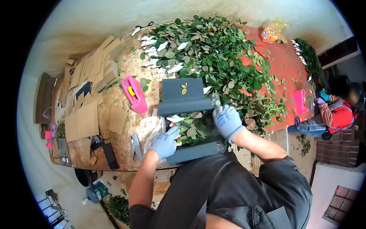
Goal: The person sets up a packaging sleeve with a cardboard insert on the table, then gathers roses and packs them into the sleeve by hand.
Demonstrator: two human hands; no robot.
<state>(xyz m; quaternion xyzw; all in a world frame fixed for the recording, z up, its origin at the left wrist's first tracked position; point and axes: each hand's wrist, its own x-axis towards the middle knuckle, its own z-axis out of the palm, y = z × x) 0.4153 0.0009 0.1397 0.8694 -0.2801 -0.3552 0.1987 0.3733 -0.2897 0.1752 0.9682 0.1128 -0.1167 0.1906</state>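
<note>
In front of me lies a bunch of leafy stems [187, 131] with white-sleeved flower heads, between a dark grey sheet [183, 89] bearing a gold leaf print and a nearer dark strip [192, 152]. My left hand [164, 144], in a grey glove, is closed at the bunch's left edge by the flower heads. My right hand [228, 122], gloved alike, is closed at its right side, near some clear plastic [216, 100]. What either hand's fingers hold is hidden. Left of the sheet stands a pink tape dispenser [134, 94]; a grey metal stapler-like tool [136, 147] lies nearer me.
A large heap of leafy stems [213, 53] covers the back middle of the table. Cardboard pieces [82, 120] lie on the left. A second pink dispenser [300, 101] sits on the red surface [276, 68], near a co-worker in red [339, 114] at the right.
</note>
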